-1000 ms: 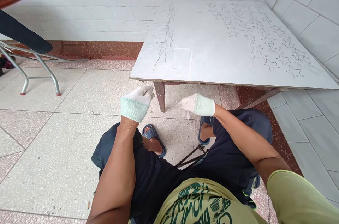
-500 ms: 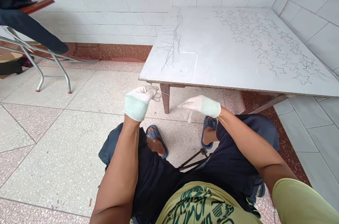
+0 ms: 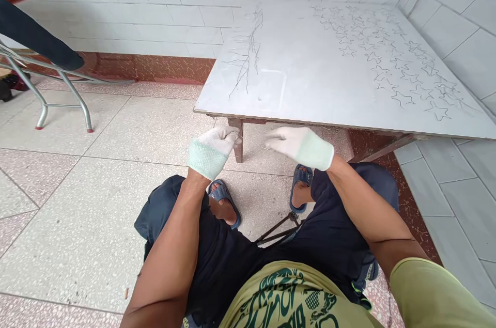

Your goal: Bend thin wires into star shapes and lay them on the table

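Note:
My left hand (image 3: 221, 143), in a white knitted glove with a pale green cuff, is closed in a pinch in front of the table leg. A thin wire (image 3: 241, 136) sticks out of its fingertips toward the right. Opposite it, my right hand (image 3: 292, 143) wears a matching glove, its fingers long and pressed together, pointing left. A faint piece of wire shows at these fingertips; the thumb is hidden. The hands are a short gap apart, just below the front edge of the white table (image 3: 306, 80).
Many wire stars (image 3: 403, 72) lie on the table's right side, and a bundle of wire lengths (image 3: 251, 51) on its left. A metal-legged folding stool (image 3: 64, 95) with dark cloth stands at the far left. My slippered feet (image 3: 225, 199) rest on the tiled floor.
My right hand's thumb and fingers, spread apart earlier, have come together. Both hands have shifted slightly right. The view has tilted down and turned a little.

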Action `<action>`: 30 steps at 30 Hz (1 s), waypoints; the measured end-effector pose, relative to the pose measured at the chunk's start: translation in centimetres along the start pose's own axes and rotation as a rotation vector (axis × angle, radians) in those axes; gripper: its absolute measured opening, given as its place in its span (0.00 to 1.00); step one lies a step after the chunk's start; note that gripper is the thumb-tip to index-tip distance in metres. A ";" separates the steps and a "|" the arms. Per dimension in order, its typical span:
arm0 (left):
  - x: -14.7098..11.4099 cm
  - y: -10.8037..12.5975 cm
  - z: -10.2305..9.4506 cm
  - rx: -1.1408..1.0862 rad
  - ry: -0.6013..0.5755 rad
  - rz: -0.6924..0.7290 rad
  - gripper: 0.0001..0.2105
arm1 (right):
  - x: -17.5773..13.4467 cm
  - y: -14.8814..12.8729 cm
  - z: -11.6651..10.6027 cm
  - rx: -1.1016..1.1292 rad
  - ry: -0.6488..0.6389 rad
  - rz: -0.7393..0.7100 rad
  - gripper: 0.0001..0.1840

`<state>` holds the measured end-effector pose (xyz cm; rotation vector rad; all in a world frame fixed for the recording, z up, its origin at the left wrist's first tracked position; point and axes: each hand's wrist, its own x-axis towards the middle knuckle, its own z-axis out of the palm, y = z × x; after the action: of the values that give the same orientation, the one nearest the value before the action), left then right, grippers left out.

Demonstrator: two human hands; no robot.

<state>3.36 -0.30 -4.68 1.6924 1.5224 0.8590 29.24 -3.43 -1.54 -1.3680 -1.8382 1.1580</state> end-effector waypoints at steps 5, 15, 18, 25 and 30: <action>-0.6 1.6 1.3 -0.129 -0.105 -0.049 0.13 | 0.9 0.0 2.8 0.432 -0.314 0.111 0.11; -0.9 1.7 1.2 -0.313 -0.174 -0.024 0.17 | 0.6 0.7 3.4 0.669 -0.279 -0.049 0.16; -0.6 1.2 1.1 -0.406 -0.255 -0.041 0.18 | 0.4 0.5 3.3 0.611 -0.279 -0.032 0.17; -1.0 2.2 0.6 -0.288 -0.253 -0.129 0.07 | 0.2 0.2 2.0 0.194 -0.263 0.025 0.19; -0.8 2.5 0.1 -0.176 -0.202 -0.136 0.07 | 0.5 0.4 1.1 0.038 -0.152 0.010 0.20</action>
<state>4.71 -1.26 -2.59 1.4830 1.3668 0.7058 28.31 -3.21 -2.39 -1.3001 -1.9050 1.3281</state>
